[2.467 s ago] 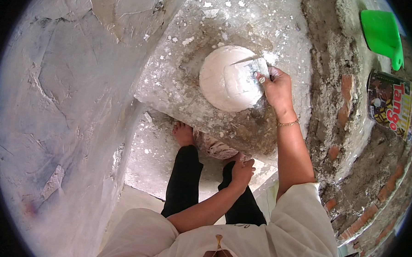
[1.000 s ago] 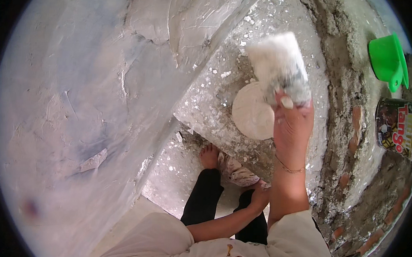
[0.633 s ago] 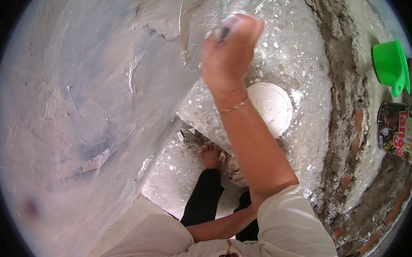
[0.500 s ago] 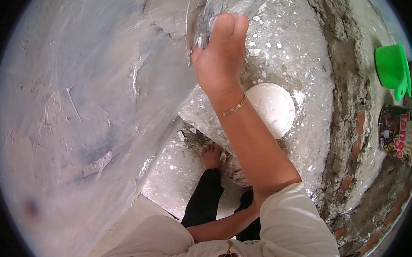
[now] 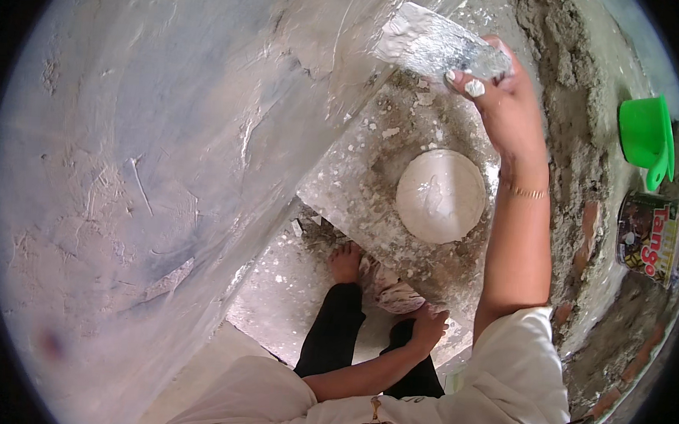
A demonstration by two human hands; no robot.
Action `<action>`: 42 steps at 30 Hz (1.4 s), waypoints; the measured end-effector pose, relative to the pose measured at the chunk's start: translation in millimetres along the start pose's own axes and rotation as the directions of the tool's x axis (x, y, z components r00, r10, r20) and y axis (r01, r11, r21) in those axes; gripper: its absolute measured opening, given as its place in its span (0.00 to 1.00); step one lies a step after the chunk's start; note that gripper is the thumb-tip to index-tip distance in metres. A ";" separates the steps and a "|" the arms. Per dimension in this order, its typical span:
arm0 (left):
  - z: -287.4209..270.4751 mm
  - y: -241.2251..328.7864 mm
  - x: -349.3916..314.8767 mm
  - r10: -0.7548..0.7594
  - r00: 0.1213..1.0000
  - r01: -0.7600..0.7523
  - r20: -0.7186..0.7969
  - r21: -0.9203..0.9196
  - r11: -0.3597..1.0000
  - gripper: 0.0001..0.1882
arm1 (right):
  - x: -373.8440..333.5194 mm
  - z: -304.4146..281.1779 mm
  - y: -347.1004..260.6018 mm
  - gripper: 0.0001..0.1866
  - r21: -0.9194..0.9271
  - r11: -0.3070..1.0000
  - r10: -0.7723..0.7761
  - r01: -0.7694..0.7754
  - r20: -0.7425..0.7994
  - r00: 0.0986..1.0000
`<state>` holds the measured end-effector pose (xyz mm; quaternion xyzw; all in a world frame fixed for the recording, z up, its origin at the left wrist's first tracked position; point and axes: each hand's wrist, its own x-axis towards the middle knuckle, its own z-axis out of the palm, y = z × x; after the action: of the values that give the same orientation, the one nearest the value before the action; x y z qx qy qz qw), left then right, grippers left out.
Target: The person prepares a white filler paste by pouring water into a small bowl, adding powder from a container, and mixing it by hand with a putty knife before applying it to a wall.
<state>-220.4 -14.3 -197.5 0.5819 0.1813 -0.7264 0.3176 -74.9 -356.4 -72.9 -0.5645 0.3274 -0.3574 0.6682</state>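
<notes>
My right hand (image 5: 503, 98) is closed on the end of a flat metal scraper (image 5: 445, 46), thumb on the near side. White paste coats much of the blade, and dabs of it stick to the thumb and fingers. The blade's far end is close to the grey plastered wall (image 5: 169, 129); whether it touches I cannot tell. Below the scraper is a round tub of white paste (image 5: 440, 195), its surface marked by a wet streak. My left hand (image 5: 429, 329) lies at my knee, fingers loosely apart with nothing visible in them.
Dried white flecks cover the concrete step (image 5: 356, 167) around the tub. A rough mortar and brick ledge (image 5: 574, 222) runs along the right. On that side are a green plastic dipper (image 5: 642, 133) and a dark printed packet (image 5: 647, 237). My bare foot (image 5: 345, 263) is on the lower step.
My right hand has moved right, away from the wall, bringing the scraper into clear view above the tub. My left hand now shows at the knee; earlier it was hidden behind the right arm.
</notes>
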 end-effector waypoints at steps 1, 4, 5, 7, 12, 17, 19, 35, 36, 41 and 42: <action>1.7 1.8 -1.2 -0.012 0.999 0.012 -0.038 -0.001 1.000 0.18 | 10.7 -4.1 4.9 0.16 -0.002 1.000 0.000 0.000 0.001 1.000; 0.0 0.4 2.3 0.018 0.999 -0.018 -0.048 0.011 1.000 0.17 | 44.6 -4.9 16.5 0.17 -0.060 0.998 -0.001 0.012 0.192 0.981; 2.0 1.1 3.3 0.020 0.999 -0.020 -0.043 0.012 1.000 0.17 | 59.6 -10.6 15.0 0.17 -0.065 0.998 -0.003 0.015 0.192 0.981; 1.0 4.1 5.4 0.028 1.000 -0.028 0.006 0.045 0.999 0.17 | 85.2 -20.3 13.3 0.16 -0.008 0.995 -0.098 0.104 0.267 0.959; 0.4 15.9 -1.3 0.054 0.999 -0.053 -0.010 0.041 0.998 0.17 | 104.8 -24.5 -30.6 0.17 0.202 0.964 -0.208 0.173 0.165 0.964; -6.2 13.6 2.9 0.043 0.999 -0.041 -0.029 0.051 0.998 0.17 | 94.8 -34.3 -36.1 0.14 0.318 0.931 -0.204 0.178 0.050 0.978; 10.8 4.8 9.8 0.008 1.000 -0.008 0.005 0.028 1.000 0.16 | 88.4 -88.5 -23.3 0.14 0.305 0.936 -0.201 0.178 0.046 0.979; 4.5 0.7 12.5 0.021 0.998 -0.022 -0.054 -0.017 1.000 0.19 | -9.1 61.3 79.9 0.13 -0.698 0.405 -0.719 0.590 0.154 0.677; 2.9 1.3 12.6 0.027 0.999 -0.026 -0.040 0.014 1.000 0.19 | -16.1 58.1 82.4 0.12 -0.702 0.439 -0.675 0.561 0.154 0.722; 1.0 6.9 6.9 0.042 0.997 -0.041 -0.060 0.017 0.999 0.18 | -18.5 36.4 56.4 0.15 -0.750 0.404 -0.741 0.524 0.068 0.668; 1.7 5.6 7.6 0.041 0.998 -0.040 -0.051 0.020 0.999 0.18 | -10.1 32.7 49.4 0.16 -0.766 0.354 -0.792 0.537 0.061 0.608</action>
<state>-218.9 -21.4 -203.8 0.6070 0.1706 -0.7062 0.3220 -47.4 -325.5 -116.6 -0.7938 0.2800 -0.5270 0.1175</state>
